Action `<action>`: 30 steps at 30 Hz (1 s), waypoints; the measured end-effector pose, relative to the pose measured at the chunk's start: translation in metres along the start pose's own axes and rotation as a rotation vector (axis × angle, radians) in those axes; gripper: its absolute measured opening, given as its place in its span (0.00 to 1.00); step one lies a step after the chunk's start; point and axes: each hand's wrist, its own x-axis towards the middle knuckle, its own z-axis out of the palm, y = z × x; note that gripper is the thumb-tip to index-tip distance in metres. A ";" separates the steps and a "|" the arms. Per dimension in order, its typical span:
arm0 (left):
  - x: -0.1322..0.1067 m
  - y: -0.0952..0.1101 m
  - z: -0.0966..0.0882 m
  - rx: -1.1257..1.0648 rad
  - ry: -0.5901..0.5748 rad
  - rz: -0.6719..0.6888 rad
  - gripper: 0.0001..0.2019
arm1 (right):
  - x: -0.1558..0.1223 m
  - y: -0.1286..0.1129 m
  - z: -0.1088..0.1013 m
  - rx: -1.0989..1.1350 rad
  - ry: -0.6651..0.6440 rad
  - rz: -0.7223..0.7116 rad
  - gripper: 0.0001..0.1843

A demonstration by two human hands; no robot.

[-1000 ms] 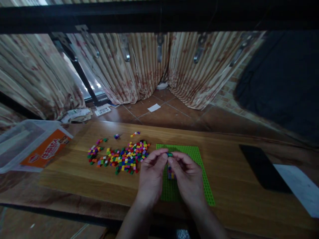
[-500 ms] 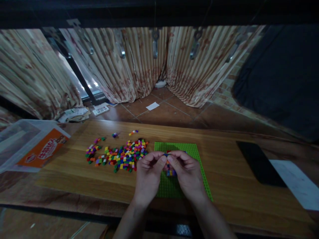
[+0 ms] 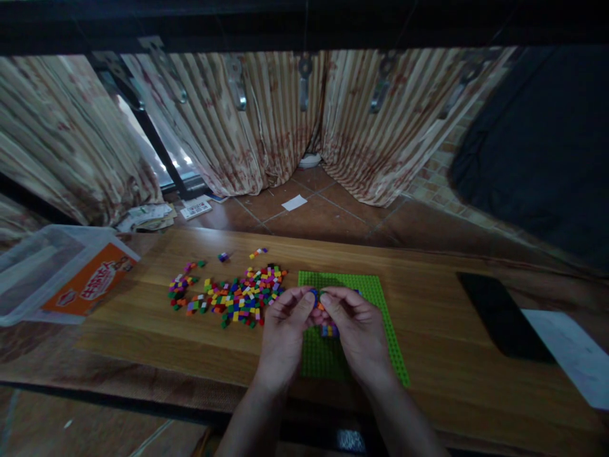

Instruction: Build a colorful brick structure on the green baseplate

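Above the green baseplate [image 3: 328, 362], my left hand [image 3: 285, 324] and my right hand [image 3: 359, 327] meet with thumbs and forefingers pinched. Between the left fingertips shows a small blue toy brick [image 3: 314, 297]. My right fingertips grip an orange toy brick [image 3: 320, 306], with a bit of green by the thumb. Whether these bricks are joined cannot be made out. Below them, purple and yellow bricks [image 3: 329, 331] sit on the baseplate, partly hidden by my hands. To the left of my left hand spreads a pile of mixed coloured bricks [image 3: 242, 295].
A clear plastic box [image 3: 90, 238] with an orange label stands at the table's left end. On the right lie a black tablet-like slab [image 3: 504, 317] and a white sheet [image 3: 571, 349]. The wooden table [image 3: 190, 349] has its far edge before a tiled floor and curtains.
The view has shifted slightly, so everything sits a little further right. My fingertips have parted a little, and more of the blue and orange bricks shows between them.
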 end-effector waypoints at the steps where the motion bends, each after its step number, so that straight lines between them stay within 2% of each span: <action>1: 0.001 0.000 -0.002 0.018 0.013 0.009 0.11 | -0.002 0.002 0.002 -0.021 -0.007 -0.020 0.10; 8: 0.006 0.011 -0.023 0.234 0.143 0.040 0.09 | -0.011 0.018 0.020 -0.367 -0.094 -0.180 0.06; 12: 0.012 0.018 -0.042 0.461 0.190 0.056 0.09 | -0.011 0.028 0.027 -0.659 -0.090 -0.269 0.08; 15: 0.018 0.026 -0.057 0.549 0.291 0.120 0.10 | -0.014 0.040 0.032 -0.941 -0.074 -0.395 0.11; 18: 0.023 0.037 -0.072 0.644 0.355 0.175 0.11 | -0.016 0.049 0.036 -1.131 -0.071 -0.431 0.13; 24: 0.025 0.042 -0.086 0.918 0.325 0.161 0.12 | -0.013 0.052 0.039 -1.306 -0.108 -0.373 0.14; 27: 0.025 0.038 -0.087 0.913 0.281 0.151 0.13 | -0.011 0.052 0.037 -1.329 -0.114 -0.377 0.15; 30: 0.027 0.032 -0.086 0.819 0.236 0.140 0.12 | -0.010 0.052 0.035 -1.306 -0.112 -0.413 0.16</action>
